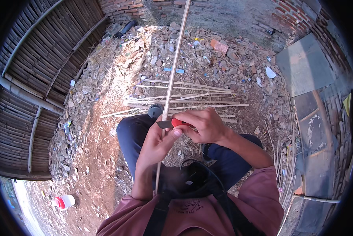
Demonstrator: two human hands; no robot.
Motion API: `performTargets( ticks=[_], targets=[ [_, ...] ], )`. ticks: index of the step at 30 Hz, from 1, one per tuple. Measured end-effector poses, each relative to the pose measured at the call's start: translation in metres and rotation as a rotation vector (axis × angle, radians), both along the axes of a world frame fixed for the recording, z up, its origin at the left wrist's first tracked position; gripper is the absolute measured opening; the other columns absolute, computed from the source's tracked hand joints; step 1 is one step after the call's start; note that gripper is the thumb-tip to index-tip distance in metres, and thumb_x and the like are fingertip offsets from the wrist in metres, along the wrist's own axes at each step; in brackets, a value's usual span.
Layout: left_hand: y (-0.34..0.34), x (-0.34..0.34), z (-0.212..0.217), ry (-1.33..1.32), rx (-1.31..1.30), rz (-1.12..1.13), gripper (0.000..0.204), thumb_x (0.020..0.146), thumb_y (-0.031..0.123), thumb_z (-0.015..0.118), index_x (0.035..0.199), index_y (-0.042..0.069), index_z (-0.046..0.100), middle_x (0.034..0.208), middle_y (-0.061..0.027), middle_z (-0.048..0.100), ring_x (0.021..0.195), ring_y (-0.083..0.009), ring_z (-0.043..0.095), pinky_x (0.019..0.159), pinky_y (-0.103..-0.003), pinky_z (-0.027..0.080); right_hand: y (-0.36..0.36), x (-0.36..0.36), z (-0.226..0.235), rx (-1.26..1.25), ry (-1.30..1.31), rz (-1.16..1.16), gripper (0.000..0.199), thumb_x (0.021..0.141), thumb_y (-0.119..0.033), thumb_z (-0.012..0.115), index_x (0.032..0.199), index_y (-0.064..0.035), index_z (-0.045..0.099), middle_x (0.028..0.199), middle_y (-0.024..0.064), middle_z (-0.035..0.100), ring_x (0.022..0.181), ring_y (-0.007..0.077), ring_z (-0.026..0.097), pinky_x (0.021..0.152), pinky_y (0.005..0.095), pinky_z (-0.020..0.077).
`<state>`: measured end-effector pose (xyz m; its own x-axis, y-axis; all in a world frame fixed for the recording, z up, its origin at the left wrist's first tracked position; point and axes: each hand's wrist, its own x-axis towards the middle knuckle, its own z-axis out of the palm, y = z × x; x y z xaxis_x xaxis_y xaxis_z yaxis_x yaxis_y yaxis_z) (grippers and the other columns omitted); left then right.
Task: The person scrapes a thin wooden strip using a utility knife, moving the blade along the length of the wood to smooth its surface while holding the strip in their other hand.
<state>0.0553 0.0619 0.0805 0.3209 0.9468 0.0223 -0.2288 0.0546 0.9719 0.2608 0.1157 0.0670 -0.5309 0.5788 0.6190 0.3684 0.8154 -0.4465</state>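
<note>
A long, thin bamboo strip (171,78) runs from the top of the view down past my lap. My left hand (156,143) is wrapped round it, thumb stretched toward the blade. In my right hand (204,125) is a red-handled utility knife (178,122). Its dark, flat blade lies across the strip, just above my left thumb. The two hands are close together and seem to touch near the knife. The strip's lower end passes behind my left wrist and shows again beside my chest.
Several split bamboo strips (192,105) lie on the ground beyond my knees. Rubble (219,59) spreads toward a brick wall (239,17). A bamboo slat wall (30,59) stands at left, near a white container with a red lid (68,201). Boards (306,65) lean at right.
</note>
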Motion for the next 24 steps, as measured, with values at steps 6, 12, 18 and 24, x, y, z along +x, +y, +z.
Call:
performTargets(
  ticks=[6,12,18,24],
  targets=[
    [-0.001,-0.006,-0.004,0.134,-0.027,-0.044,0.018,0.108,0.018,0.067,0.115,0.002,0.071,0.076,0.0112,0.046,0.067,0.0,0.036,0.058,-0.023,0.028,-0.006,-0.003,0.005,0.031,-0.008,-0.054,0.027,0.095,-0.026,0.076,0.118,-0.0115,0.072,0.08,0.0063,0.073,0.063,0.0267,0.073,0.053,0.04,0.0569],
    [-0.002,0.0,-0.006,0.178,0.007,0.042,0.017,0.109,0.017,0.066,0.111,0.001,0.071,0.077,0.0106,0.045,0.068,-0.0011,0.038,0.06,-0.023,0.029,-0.008,-0.002,0.002,0.046,-0.091,-0.098,0.026,0.095,-0.023,0.076,0.116,-0.0075,0.073,0.09,0.0079,0.078,0.069,0.0255,0.076,0.055,0.0364,0.0589],
    [0.001,0.004,-0.012,0.211,0.071,0.117,0.02,0.108,0.019,0.068,0.109,0.0,0.07,0.077,0.0101,0.045,0.07,-0.0024,0.038,0.061,-0.024,0.031,-0.008,-0.002,0.002,0.052,-0.081,-0.134,0.026,0.095,-0.023,0.076,0.117,-0.0079,0.073,0.091,0.0078,0.078,0.069,0.0255,0.076,0.056,0.0362,0.0598],
    [0.004,0.004,-0.019,0.214,0.065,0.138,0.021,0.107,0.02,0.07,0.107,-0.001,0.07,0.072,0.0101,0.046,0.069,-0.0023,0.036,0.059,-0.024,0.031,-0.009,-0.003,0.004,0.047,-0.119,-0.154,0.027,0.096,-0.024,0.076,0.117,-0.0072,0.073,0.092,0.0083,0.079,0.07,0.0259,0.077,0.057,0.0361,0.0601]
  ],
)
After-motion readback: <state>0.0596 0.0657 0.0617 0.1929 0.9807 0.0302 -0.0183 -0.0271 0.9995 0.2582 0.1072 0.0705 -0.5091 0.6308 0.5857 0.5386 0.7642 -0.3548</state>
